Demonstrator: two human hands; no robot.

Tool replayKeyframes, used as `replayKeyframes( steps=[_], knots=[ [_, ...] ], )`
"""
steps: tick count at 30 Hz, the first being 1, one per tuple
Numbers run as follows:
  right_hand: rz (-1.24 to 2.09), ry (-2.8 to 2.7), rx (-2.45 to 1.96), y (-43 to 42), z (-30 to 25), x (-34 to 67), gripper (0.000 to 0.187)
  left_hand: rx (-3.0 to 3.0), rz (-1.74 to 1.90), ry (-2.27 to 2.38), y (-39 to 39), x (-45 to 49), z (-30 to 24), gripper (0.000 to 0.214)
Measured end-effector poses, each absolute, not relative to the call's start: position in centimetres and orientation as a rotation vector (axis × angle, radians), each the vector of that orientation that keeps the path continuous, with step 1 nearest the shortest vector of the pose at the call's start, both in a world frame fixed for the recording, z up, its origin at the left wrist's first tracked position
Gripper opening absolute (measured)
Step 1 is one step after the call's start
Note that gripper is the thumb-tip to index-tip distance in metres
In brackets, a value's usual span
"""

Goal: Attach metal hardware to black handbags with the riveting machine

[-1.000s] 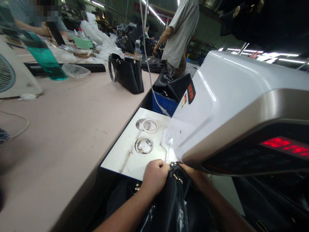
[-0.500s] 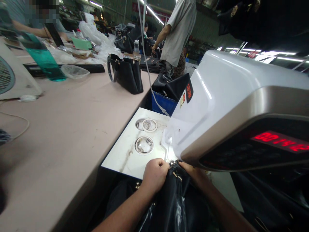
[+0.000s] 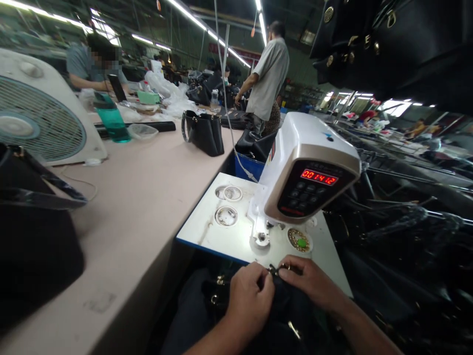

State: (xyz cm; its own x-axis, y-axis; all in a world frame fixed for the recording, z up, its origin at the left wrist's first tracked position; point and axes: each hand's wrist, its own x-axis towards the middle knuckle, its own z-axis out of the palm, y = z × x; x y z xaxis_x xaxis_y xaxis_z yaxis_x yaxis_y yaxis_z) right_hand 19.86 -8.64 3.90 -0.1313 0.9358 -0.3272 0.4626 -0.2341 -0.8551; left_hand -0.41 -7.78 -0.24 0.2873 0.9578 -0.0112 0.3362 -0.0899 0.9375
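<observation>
On my lap lies a black handbag (image 3: 283,308) with gold-coloured metal fittings, just in front of the white machine plate. My left hand (image 3: 251,296) is closed, its thumb and fingers pinching the bag's upper edge. To its right, my right hand (image 3: 310,282) pinches the same edge beside a small gold-coloured fitting. Beyond both hands stands a white press machine (image 3: 290,162) with a red lit number display. Its round lower base (image 3: 260,237) is apart from the bag. The bag's lower part is dark and partly hidden by my hands.
Small dishes of metal parts (image 3: 226,216) are set in the machine plate (image 3: 201,234); another dish (image 3: 299,240) has a green piece. The left table (image 3: 148,207) carries a fan (image 3: 37,111), a teal bottle (image 3: 113,121) and black handbags. More bags hang at upper right. Two people work beyond.
The bag edge and both hands have come back from the machine, towards me. My view has pulled back and risen, so more of the fan, machine and right-hand dish shows.
</observation>
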Motion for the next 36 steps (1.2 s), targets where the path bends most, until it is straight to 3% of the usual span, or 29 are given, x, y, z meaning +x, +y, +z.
replayKeyframes(
  steps=[6,13,19,21,23,29,34,36],
  knots=[
    [1.076,-1.797,-1.66,-14.6,5.4,19.4,0.018,1.84,1.013,1.048,-13.6,-1.1,0.1,0.023],
    [0.687,-1.929,-1.561,-21.9,4.7,18.3,0.004,2.017,0.985,0.94,-17.7,-5.6,0.1,0.008],
    [0.245,-2.044,-1.306,-26.7,3.2,18.5,0.005,1.7,0.994,1.551,-17.6,-11.2,-4.3,0.055],
    [0.124,-2.058,-1.283,-27.9,3.1,18.6,0.004,1.489,0.873,1.586,-17.2,-11.9,-5.7,0.069],
    [0.033,-2.065,-1.294,-28.9,3.0,18.7,0.003,1.317,0.751,1.484,-16.9,-12.0,-6.5,0.07],
    [-0.084,-2.095,-1.389,-31.0,2.5,20.7,0.006,1.258,0.575,1.212,-16.4,-10.9,-6.4,0.033],
    [-0.133,-2.092,-1.509,-30.7,3.7,22.3,0.023,1.552,0.72,1.212,-16.7,-11.0,-4.1,0.037],
    [-0.159,-2.093,-1.546,-29.1,4.6,20.9,0.039,1.624,0.824,1.177,-17.3,-10.6,-2.5,0.036]
  ],
)
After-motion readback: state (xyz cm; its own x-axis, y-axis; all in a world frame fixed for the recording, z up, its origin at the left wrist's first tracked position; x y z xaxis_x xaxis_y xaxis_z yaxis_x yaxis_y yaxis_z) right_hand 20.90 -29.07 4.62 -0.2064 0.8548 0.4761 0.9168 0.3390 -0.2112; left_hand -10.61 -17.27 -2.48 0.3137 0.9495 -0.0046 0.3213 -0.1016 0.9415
